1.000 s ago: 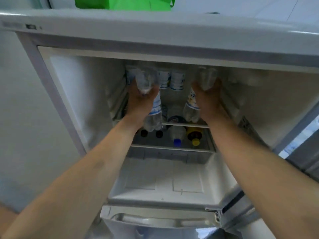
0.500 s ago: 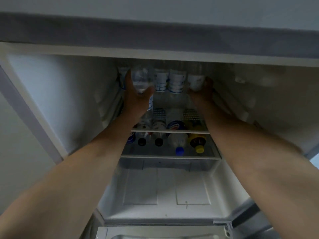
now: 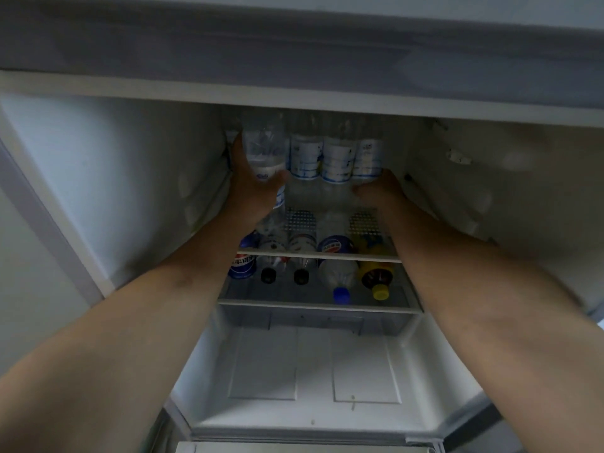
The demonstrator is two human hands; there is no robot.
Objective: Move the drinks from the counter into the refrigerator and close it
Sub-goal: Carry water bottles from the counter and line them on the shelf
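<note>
Both forearms stretched forward and up into the open refrigerator (image 3: 137, 178), the hands reaching the top shelf at the back. The left hand (image 3: 253, 188) was wrapped around a clear water bottle (image 3: 264, 148), fingers behind it and thumb across its front, at the left end of a row of upright labelled bottles (image 3: 322, 158). The right hand (image 3: 380, 189) pressed against the base of the rightmost bottle (image 3: 371, 156); whether it gripped or merely touched could not be told. On the shelf below (image 3: 318, 256), soda bottles (image 3: 335, 256) lay on their sides, caps facing outward.
</note>
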